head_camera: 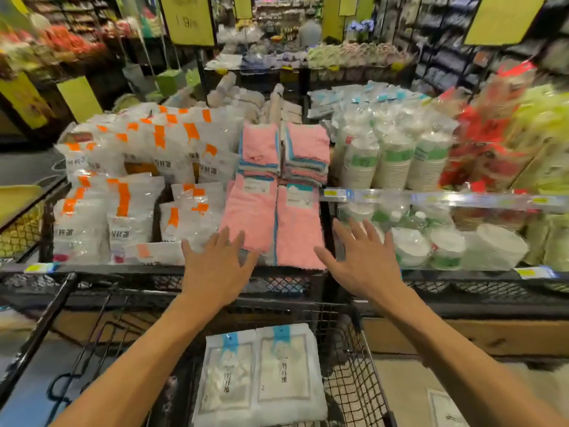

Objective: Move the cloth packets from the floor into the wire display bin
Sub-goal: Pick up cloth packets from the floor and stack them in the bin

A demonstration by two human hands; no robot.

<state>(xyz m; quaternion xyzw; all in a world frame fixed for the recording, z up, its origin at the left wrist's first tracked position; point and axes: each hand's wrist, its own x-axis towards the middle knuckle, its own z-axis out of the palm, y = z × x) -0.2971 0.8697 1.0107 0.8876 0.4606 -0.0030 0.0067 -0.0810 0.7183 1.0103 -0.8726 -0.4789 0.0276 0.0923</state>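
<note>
left hand (215, 269) spread, empty | right hand (363, 260) spread, empty | both over bin (191, 280) near rim | pink packets (271, 223) stacked just beyond fingertips, long axis near-far | white packets (261, 374) below in cart (354, 365), between forearms

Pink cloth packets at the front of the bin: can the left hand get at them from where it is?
Probably yes. The open left hand hovers at the near edge of the pink cloth packets, with nothing lying between them.
</note>
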